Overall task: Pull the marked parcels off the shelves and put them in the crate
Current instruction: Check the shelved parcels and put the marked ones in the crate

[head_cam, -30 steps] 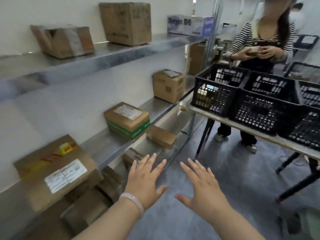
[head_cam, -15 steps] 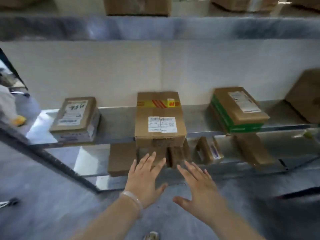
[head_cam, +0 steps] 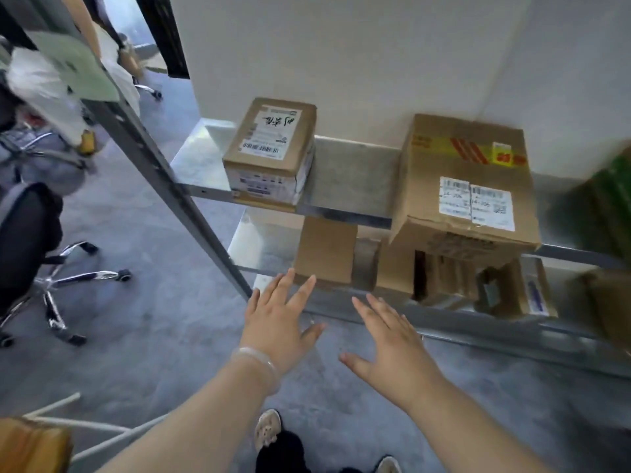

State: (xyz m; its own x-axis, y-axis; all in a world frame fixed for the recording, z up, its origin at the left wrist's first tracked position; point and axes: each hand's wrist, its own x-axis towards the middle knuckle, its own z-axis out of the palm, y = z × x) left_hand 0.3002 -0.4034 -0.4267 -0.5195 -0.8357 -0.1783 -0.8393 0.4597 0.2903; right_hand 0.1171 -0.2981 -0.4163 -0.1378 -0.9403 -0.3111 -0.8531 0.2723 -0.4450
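Observation:
A small brown parcel (head_cam: pixel 273 148) with a barcode label and black handwriting sits at the left end of a metal shelf (head_cam: pixel 351 186). To its right lies a larger flat parcel (head_cam: pixel 467 189) with yellow-and-red tape and two white labels, overhanging the shelf's front edge. On the shelf below stand a plain brown box (head_cam: pixel 326 252) and several smaller cartons. My left hand (head_cam: pixel 278 322) and my right hand (head_cam: pixel 389 343) hover palm-down in front of the lower shelf, fingers spread, holding nothing. No crate is in view.
A slanted grey shelf upright (head_cam: pixel 164 172) runs down on the left. An office chair (head_cam: pixel 37 247) with a chrome star base stands on the grey floor at the left. A green-edged parcel (head_cam: pixel 611 206) blurs at the right edge. My shoes (head_cam: pixel 268 428) show at the bottom.
My view has swung left along the shelves, from the crates and table to the rack's left end. Both hands stay spread and empty in front of me.

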